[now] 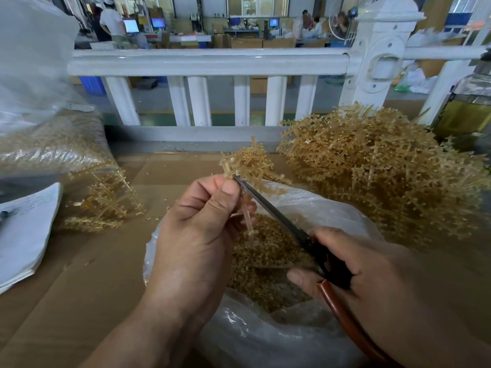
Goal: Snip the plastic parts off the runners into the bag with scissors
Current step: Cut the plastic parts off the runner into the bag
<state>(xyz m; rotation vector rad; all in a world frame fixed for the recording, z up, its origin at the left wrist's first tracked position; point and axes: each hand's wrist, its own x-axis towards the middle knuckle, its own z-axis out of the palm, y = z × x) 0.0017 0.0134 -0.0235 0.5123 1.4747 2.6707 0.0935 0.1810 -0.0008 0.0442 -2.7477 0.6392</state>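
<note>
Now my left hand (202, 224) is curled up and pinches one runner (249, 166) between my thumb and my fingers. The bushy top of the runner sticks up past my thumb, and a thin stem of it hangs down under my fingers. My right hand (358, 266) is wrapped round the handles of the scissors (276, 216), with my fingers through the black and red-brown loops. The dark blades point up and to the left. They look almost closed, and their tip touches the runner right beside my left thumb.

Both hands are over the bag (265, 338). It is clear plastic, it lies open on the desk (79, 274) right in front of me, and it has lots of little tan parts (263, 251) in it.

A big pile of tan runners (385, 176) sits on the desk to the right, just behind the bag. A small pile of runners (106, 203) lies to the left. Behind that small pile is another clear bag (53, 144), fat and full of tan bits. Some white papers (24, 235) lie at the left edge of the desk. The desk top is covered with brown cardboard.

A white railing (207, 62) runs across behind the desk. Far past it I can see people, boxes and lit screens in a big room. A glass bottle (467, 107) stands at the far right.
</note>
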